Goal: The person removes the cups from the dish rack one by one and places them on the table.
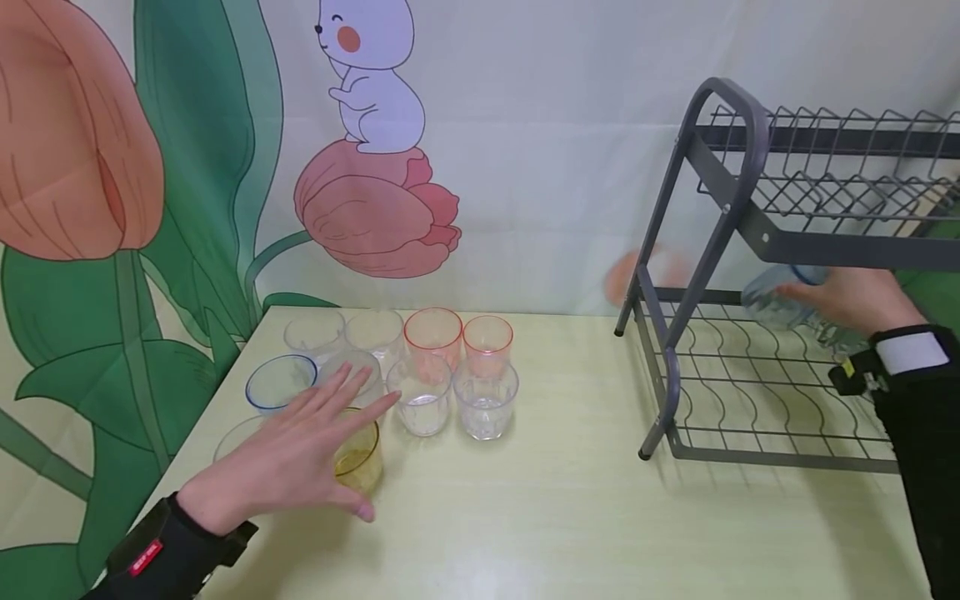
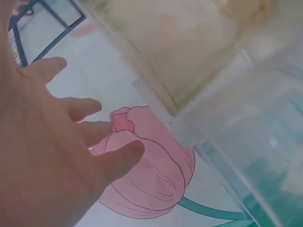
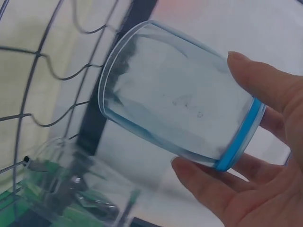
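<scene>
In the head view my right hand [image 1: 862, 298] is inside the lower tier of the dish rack. It grips a clear glass with a blue rim [image 3: 175, 97], tilted on its side, thumb and fingers around the rim end. Another clear glass [image 3: 80, 191] is just beyond it at the rack's wires. My left hand [image 1: 288, 457] hovers with fingers spread over the glasses at the left. Beneath it stands an amber glass [image 1: 362, 467], partly covered by the hand. A blue-rimmed glass [image 1: 281, 385] is just past its fingers. The left wrist view shows blurred glass close up.
The two-tier dark grey wire rack [image 1: 750, 454] stands at the right. Two red-rimmed glasses [image 1: 487, 343] are at the back of the table [image 1: 570, 517]. Clear glasses [image 1: 486, 404] stand in front of them. A printed cloth [image 1: 540, 167] hangs behind.
</scene>
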`<state>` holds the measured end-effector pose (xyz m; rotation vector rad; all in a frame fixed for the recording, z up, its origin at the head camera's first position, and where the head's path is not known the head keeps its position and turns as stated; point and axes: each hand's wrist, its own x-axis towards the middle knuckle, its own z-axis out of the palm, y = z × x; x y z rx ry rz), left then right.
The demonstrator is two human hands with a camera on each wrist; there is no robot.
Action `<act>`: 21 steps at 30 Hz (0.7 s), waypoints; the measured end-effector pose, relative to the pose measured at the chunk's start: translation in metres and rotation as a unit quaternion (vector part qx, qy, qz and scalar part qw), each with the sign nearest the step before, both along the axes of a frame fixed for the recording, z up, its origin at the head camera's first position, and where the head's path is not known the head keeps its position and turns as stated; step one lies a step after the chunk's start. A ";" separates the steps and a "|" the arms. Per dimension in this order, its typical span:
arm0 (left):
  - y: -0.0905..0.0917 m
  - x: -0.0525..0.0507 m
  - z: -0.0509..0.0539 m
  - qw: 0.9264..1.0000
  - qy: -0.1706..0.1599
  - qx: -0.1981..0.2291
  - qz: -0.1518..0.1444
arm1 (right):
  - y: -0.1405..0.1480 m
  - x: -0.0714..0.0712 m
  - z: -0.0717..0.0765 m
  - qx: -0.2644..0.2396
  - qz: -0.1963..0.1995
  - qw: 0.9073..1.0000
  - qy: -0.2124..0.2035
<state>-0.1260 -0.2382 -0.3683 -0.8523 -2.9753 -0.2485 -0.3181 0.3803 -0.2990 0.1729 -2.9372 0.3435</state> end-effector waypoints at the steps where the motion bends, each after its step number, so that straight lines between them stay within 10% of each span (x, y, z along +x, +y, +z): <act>1: 0.001 0.000 0.001 1.000 -0.005 0.003 0.001 | -0.001 0.001 0.001 -0.007 0.012 1.000 0.016; 10: 0.015 -0.011 0.001 0.998 -0.030 0.051 0.009 | -0.010 0.027 0.006 -0.059 0.060 0.988 0.131; 21: 0.033 -0.021 0.005 0.987 -0.064 0.147 0.003 | -0.025 0.061 0.004 -0.042 -0.003 0.995 0.086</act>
